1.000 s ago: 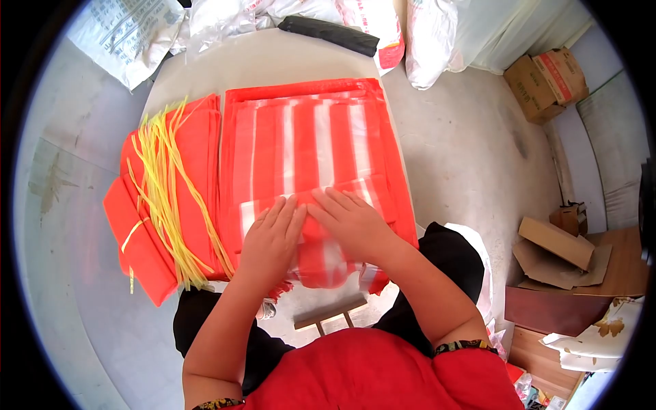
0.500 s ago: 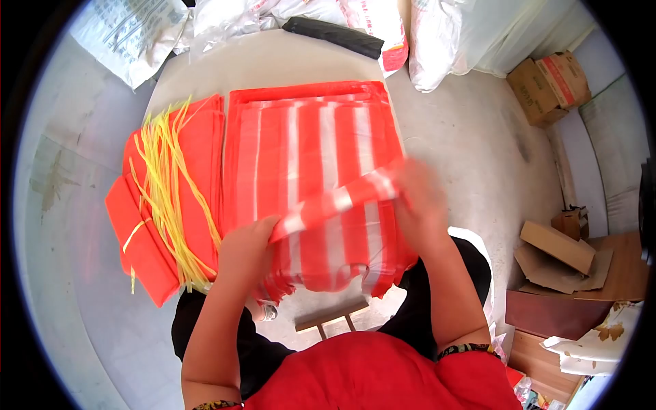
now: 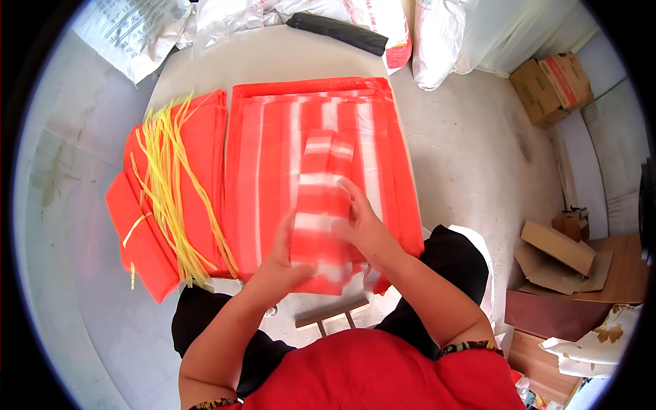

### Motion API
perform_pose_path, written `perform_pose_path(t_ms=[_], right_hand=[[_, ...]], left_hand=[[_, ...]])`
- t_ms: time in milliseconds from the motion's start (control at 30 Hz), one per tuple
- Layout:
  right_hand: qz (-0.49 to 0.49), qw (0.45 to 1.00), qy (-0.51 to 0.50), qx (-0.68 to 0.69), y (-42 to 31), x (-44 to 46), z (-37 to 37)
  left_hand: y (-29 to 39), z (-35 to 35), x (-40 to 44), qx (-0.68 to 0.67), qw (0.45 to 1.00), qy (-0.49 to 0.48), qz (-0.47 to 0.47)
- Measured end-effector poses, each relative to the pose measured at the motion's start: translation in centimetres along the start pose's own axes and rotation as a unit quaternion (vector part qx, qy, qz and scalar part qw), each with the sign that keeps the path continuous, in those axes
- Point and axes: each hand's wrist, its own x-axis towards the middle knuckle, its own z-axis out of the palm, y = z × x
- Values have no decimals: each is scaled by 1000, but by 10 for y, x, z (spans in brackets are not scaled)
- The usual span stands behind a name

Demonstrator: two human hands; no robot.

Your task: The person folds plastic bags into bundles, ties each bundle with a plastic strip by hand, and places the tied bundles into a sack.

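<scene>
A folded red-and-white striped sheet (image 3: 320,205), narrow and slightly blurred, stands lengthwise between my hands over a stack of similar striped sheets (image 3: 273,143). My left hand (image 3: 283,260) grips its left side near the lower end. On its right side, my right hand (image 3: 361,222) is closed around the edge, fingers partly smeared by motion. To the left lies a pile of red folded sheets (image 3: 207,147) with a bunch of yellow strips (image 3: 167,171) across it. A smaller red folded bundle (image 3: 133,208) there has a yellow strip tied around it.
The pale table (image 3: 198,75) carries the stacks. A black roll (image 3: 336,33) lies at its far edge, with white sacks (image 3: 437,41) behind. Cardboard boxes (image 3: 540,89) stand on the floor at right. A small wooden stool (image 3: 331,313) is below the table's near edge.
The folded strip has turned from lying slantwise across the stack to pointing away from me, and looks wider. My right hand has moved left and down, closer to my left hand.
</scene>
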Motion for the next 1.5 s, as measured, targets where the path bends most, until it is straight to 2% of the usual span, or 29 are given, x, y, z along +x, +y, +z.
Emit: perform_pose_path(t_ms=[133,233,333,433,467,500,533,633,733,933,1033,1133,1233,1333,1433,1500], right_hand=[[11,997,64,52,5,9,5],[0,995,96,11,-1,8,10],[-13,995,94,8,9,10,3],[-36,994,103,0,10,9,0],[-33,995,97,-2,7,8,1],[-32,995,93,-6,0,5,3],[-29,995,90,-10,-3,3,3],[-30,996,84,-9,-1,5,2],[-24,996,84,9,-4,5,3],[-26,996,75,31,-2,5,1],[-26,996,76,39,-1,5,0],[-22,996,75,40,-1,5,-1],[-17,996,70,44,-5,4,0],[-10,996,68,63,-4,5,-1],[11,992,73,105,-10,3,0],[23,988,77,130,-18,1,1]], left_hand=[[-19,4,-1,88,995,-40,17],[-19,6,-3,145,987,-54,39],[9,-6,-13,34,987,-144,-59],[33,-45,-19,44,994,-40,-87],[31,-61,-18,202,976,71,-42],[22,-78,-14,354,919,177,3],[16,-91,-13,491,825,274,46],[12,-117,-18,575,746,331,63],[2,-128,-16,530,786,311,63],[-3,-140,-16,545,771,323,67],[-4,-152,-20,503,797,331,45],[8,-151,-27,467,817,340,10],[35,-137,-35,404,842,350,-76],[7,-165,-30,211,917,339,-18],[16,-145,-27,-10,953,300,26],[20,-119,-20,-15,973,225,47]])
